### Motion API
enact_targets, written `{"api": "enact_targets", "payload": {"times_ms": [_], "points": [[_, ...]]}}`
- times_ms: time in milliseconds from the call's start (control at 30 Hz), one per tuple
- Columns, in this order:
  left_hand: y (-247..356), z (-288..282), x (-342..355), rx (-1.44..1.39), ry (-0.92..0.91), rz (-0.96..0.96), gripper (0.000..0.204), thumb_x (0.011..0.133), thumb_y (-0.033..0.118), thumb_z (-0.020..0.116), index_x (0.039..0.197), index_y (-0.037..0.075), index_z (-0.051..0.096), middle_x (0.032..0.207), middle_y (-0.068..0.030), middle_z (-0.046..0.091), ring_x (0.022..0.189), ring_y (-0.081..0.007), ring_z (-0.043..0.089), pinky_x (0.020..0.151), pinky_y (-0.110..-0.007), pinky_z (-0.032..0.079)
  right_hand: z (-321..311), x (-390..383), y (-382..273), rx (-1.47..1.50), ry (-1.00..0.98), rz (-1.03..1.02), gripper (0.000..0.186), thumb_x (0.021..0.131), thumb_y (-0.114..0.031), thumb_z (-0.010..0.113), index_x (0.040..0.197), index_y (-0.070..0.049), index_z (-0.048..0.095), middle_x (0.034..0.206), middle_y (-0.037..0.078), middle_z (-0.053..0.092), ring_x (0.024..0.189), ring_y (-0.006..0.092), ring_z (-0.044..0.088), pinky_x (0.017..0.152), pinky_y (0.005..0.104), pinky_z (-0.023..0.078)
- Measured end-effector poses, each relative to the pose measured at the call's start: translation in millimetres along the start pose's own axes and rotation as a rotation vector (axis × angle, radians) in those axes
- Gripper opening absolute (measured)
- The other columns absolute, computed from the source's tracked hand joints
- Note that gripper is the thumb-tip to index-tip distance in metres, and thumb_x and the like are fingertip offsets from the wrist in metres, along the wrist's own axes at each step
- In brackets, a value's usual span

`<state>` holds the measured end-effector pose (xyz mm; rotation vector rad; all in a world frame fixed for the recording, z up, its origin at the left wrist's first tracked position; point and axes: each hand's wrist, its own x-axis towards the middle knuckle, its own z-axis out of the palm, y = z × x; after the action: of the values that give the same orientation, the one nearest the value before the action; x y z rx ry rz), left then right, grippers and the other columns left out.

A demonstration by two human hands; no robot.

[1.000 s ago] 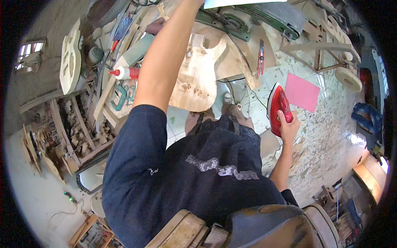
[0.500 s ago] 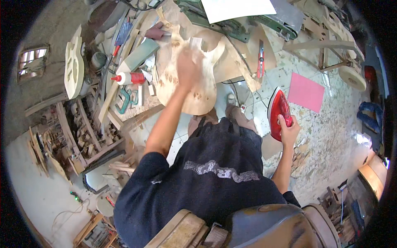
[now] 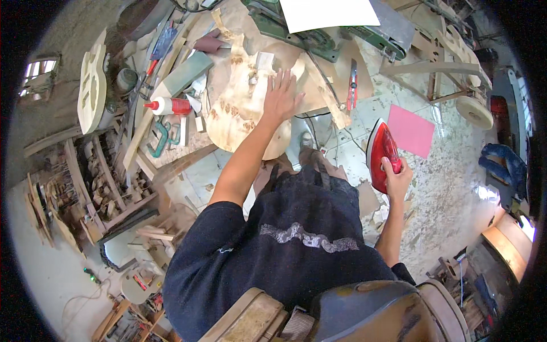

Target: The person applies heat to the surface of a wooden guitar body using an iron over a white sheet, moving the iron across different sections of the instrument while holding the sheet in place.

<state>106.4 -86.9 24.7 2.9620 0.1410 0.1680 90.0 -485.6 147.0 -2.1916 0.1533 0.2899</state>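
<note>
A pale wooden guitar body [image 3: 232, 126] with dark burl spots lies at the near edge of the workbench. My left hand [image 3: 279, 98] rests palm down on its right side, fingers spread and holding nothing. Out to the right, my right hand [image 3: 399, 178] is closed round the handle of a red clothes iron [image 3: 377, 162]. The iron is held up on its side, its pale soleplate edge turned left, apart from the bench. A small light wood block [image 3: 265, 61] sits at the upper part of the body.
Left of the body are a glue bottle [image 3: 170, 106] with a red tip, a green clamp [image 3: 162, 140] and a sanding block [image 3: 188, 75]. A red utility knife [image 3: 352, 85] lies to the right. Pink sheet [image 3: 411, 130] is beyond the iron. White paper [image 3: 327, 14] covers green machinery.
My left hand, blurred over the middle of the guitar body before, has slid right and lies flat with fingers spread. The iron stays in my right hand; the whole view has shifted slightly.
</note>
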Motion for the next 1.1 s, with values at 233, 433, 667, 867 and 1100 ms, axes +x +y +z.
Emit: {"api": "enact_targets", "payload": {"times_ms": [233, 433, 667, 867, 1100], "points": [[32.0, -30.8, -112.9, -0.538, 0.271, -0.864, 0.042, 0.092, 0.033, 0.070, 0.102, -0.006, 0.059, 0.113, -0.0214, 0.058, 0.107, -0.0346, 0.055, 0.093, -0.046, 0.044, -2.1, -3.1, 10.8, -0.005, 0.036, 0.016, 0.029, 0.086, -0.026, 0.082, 0.084, 0.000, 0.070, 0.068, 0.005, 0.069, 0.062, 0.0101, 0.059, 0.062, 0.0285, 0.048], [4.5, -1.8, -233.8, -1.630, -0.075, -1.722, 0.073, 0.095, 0.054, 0.067, 0.136, -0.003, 0.048, 0.111, -0.0130, 0.063, 0.092, -0.0297, 0.066, 0.075, -0.038, 0.054, 7.4, 6.6, -5.2, 0.030, -0.015, 0.026, 0.027, 0.086, -0.025, 0.081, 0.085, -0.001, 0.070, 0.069, 0.004, 0.068, 0.064, 0.0092, 0.058, 0.064, 0.0274, 0.047], [-1.8, 18.0, -203.8, -2.134, 0.355, -1.223, 0.061, 0.103, 0.031, 0.060, 0.153, 0.010, 0.032, 0.148, -0.0122, 0.050, 0.131, -0.0301, 0.054, 0.105, -0.048, 0.051, 15.4, -6.2, -9.6, 0.093, -0.006, -0.060, 0.027, 0.087, -0.026, 0.080, 0.085, -0.001, 0.070, 0.070, 0.003, 0.066, 0.066, 0.0086, 0.058, 0.065, 0.0269, 0.047], [-18.7, 2.3, -239.2, -2.104, 0.377, -1.081, 0.058, 0.103, 0.022, 0.058, 0.154, 0.013, 0.033, 0.149, -0.0108, 0.050, 0.136, -0.0322, 0.051, 0.110, -0.055, 0.046, 23.0, -51.8, -13.2, 0.097, 0.023, -0.050, 0.025, 0.088, -0.024, 0.080, 0.088, -0.001, 0.070, 0.072, 0.002, 0.067, 0.066, 0.0083, 0.058, 0.064, 0.0263, 0.047], [-66.4, -17.7, -325.1, -2.165, 0.199, -0.933, 0.067, 0.100, 0.024, 0.064, 0.155, 0.015, 0.027, 0.152, -0.0092, 0.047, 0.135, -0.0299, 0.052, 0.109, -0.053, 0.045, 39.1, -117.5, -15.8, 0.173, 0.028, -0.117, 0.023, 0.089, -0.023, 0.079, 0.089, -0.003, 0.070, 0.072, 0.000, 0.064, 0.064, 0.0066, 0.054, 0.061, 0.0250, 0.044]]}}
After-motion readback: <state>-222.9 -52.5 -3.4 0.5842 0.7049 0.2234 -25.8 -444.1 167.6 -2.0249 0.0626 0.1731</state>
